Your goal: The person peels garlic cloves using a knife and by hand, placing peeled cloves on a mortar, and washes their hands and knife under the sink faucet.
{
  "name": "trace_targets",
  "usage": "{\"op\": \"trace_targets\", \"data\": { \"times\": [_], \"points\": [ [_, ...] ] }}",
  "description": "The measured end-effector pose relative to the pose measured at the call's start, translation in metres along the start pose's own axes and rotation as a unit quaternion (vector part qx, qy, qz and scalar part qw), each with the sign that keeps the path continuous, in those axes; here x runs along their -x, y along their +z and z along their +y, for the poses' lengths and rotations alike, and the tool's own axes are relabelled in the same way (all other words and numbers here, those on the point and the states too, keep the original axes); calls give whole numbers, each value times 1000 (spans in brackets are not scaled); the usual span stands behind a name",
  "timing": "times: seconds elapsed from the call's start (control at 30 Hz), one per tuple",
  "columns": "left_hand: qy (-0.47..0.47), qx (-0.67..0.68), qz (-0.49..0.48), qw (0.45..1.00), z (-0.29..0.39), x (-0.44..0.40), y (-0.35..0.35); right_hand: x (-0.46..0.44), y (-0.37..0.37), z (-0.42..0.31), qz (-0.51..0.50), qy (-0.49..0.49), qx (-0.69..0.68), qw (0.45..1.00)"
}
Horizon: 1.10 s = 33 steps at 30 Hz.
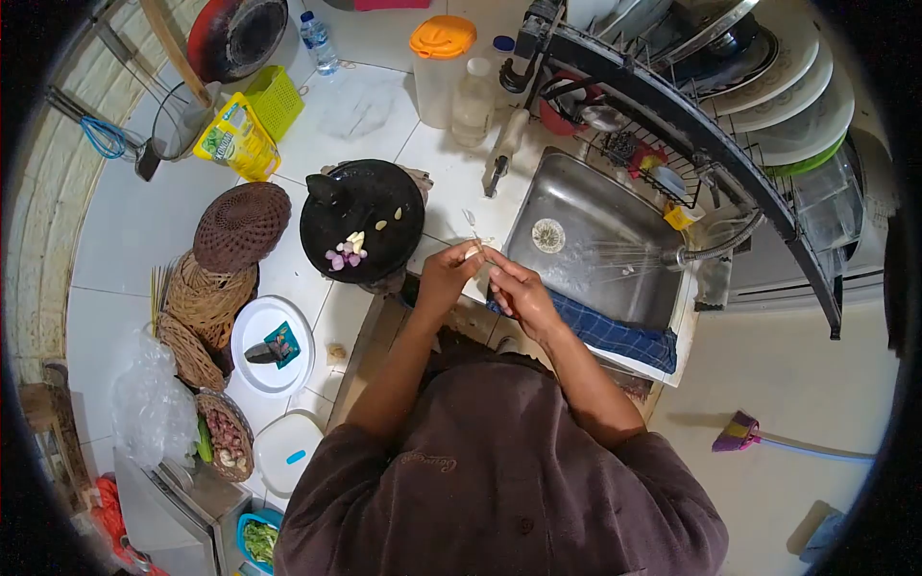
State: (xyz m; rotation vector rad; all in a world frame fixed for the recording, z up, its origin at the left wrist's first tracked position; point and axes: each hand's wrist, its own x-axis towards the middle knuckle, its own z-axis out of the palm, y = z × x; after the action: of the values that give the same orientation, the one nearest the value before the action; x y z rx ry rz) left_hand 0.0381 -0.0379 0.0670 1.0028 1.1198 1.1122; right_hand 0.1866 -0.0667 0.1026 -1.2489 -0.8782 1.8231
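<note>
Both hands meet over the counter edge, left of the steel sink (586, 192). My left hand (449, 276) pinches a small pale piece that looks like a garlic clove (472, 252). The fingertips of my right hand (519, 291) touch the same piece, with thumb and index finger pressed together. Thin pale scraps (470, 218) lie on the tile just beyond the fingers. To the left sits a black stone mortar (384, 254), holding peeled shallots (346, 257), pale cloves (356, 240) and a dark pestle (328, 192).
Water sprays from the faucet (682, 257) into the sink. A blue checked cloth (615, 336) hangs on its near edge. A knife (499, 163) lies beyond the hands. Left are a white plate (300, 374) and woven baskets (209, 302). A dish rack (759, 206) stands right.
</note>
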Motion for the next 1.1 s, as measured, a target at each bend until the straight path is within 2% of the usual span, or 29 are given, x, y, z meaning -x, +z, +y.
{"op": "trace_targets", "data": {
  "times": [0.13,0.23,0.33,0.57,0.77,0.87,1.1],
  "points": [
    [-127,98,-48,986,-3,1,-9,-3,-3,1,-8,20,-49,999],
    [-80,187,-93,975,-19,0,-7,-2,0,-1,-9,17,-51,999],
    [-83,168,-48,981,-8,3,-3,-3,0,1,0,-5,2,1000],
    [-23,125,-36,991,-2,6,-5,-2,5,10,31,-87,121,988],
    [14,111,10,994,-8,8,2,-9,8,18,58,-101,104,988],
    [57,96,29,993,-23,6,2,2,11,-1,21,-26,36,999],
    [114,35,45,992,-17,7,6,4,10,-5,15,8,-9,1000]
  ]
}}
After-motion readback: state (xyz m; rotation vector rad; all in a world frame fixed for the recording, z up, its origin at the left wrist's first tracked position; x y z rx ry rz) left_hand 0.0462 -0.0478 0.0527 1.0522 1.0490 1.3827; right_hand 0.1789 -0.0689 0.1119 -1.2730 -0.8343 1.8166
